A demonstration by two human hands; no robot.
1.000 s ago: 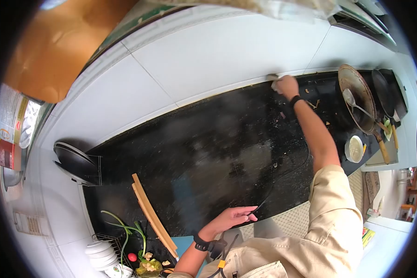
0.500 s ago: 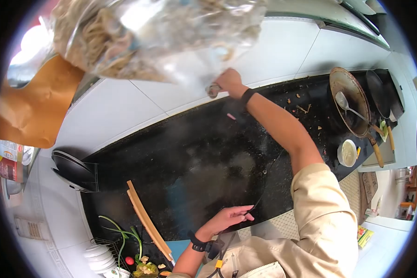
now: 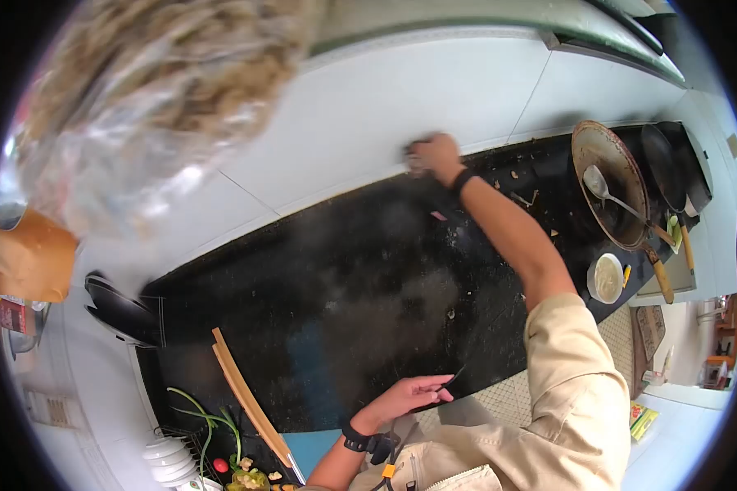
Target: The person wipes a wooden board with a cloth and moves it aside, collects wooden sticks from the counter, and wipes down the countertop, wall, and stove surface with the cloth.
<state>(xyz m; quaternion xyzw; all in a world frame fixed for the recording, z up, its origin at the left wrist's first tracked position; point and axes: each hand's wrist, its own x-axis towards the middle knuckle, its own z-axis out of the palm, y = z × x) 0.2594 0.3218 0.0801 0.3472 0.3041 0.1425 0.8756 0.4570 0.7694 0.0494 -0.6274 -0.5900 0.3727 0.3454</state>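
My right hand (image 3: 438,155), slightly blurred, is closed around a small dark crumpled wad (image 3: 416,160) against the lower part of the white tiled wall (image 3: 368,106), just above the back edge of the black countertop (image 3: 246,286). Whether the wad is a cloth or a scourer cannot be made out. Near the counter's front edge, my left hand (image 3: 405,395) has its fingers bent together around a thin dark cord (image 3: 458,373). Small food scraps (image 3: 526,199) and a pink bit (image 3: 439,216) lie on the counter by my right forearm.
Right: a rusty wok (image 3: 610,168) holding a metal spatula (image 3: 596,182), a dark pan (image 3: 663,168) and a white bowl (image 3: 605,278). Left: a wooden board on edge (image 3: 250,397), green onions (image 3: 190,401), stacked white bowls (image 3: 169,458). A plastic bag (image 3: 172,106) hangs close at upper left.
My right hand has moved a little to the right along the wall with the wad. My left hand has barely shifted. The plastic bag appears farther left, and the view has shifted slightly.
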